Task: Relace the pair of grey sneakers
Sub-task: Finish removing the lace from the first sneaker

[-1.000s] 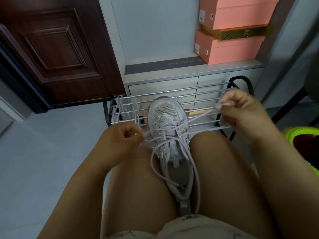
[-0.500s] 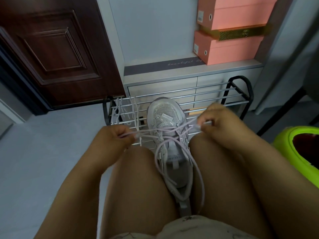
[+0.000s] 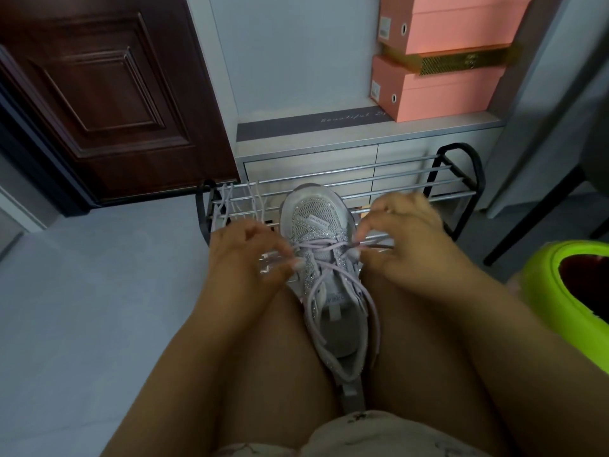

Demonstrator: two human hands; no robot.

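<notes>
A grey sneaker (image 3: pixel 316 219) with glittery trim is wedged between my knees, toe pointing away onto the rack. A pale lilac lace (image 3: pixel 318 249) crosses its front eyelets, and loose loops of it hang over the tongue toward the heel. My left hand (image 3: pixel 250 262) pinches the lace at the shoe's left side. My right hand (image 3: pixel 405 245) pinches the lace end at the right eyelets. A second loose lace (image 3: pixel 224 206) is draped over the rack bars at the left. The other sneaker is not in view.
A low metal shoe rack (image 3: pixel 454 179) stands in front of my knees, against a grey drawer cabinet (image 3: pixel 309 159). Pink shoe boxes (image 3: pixel 441 87) sit on the cabinet top. A dark wooden door (image 3: pixel 108 94) is at the left. A lime-green bin (image 3: pixel 566 285) is at the right.
Both hands have come inward from their spread, pulled-out positions to the shoe's sides. The lace has slackened, and its loops hang looser over the tongue.
</notes>
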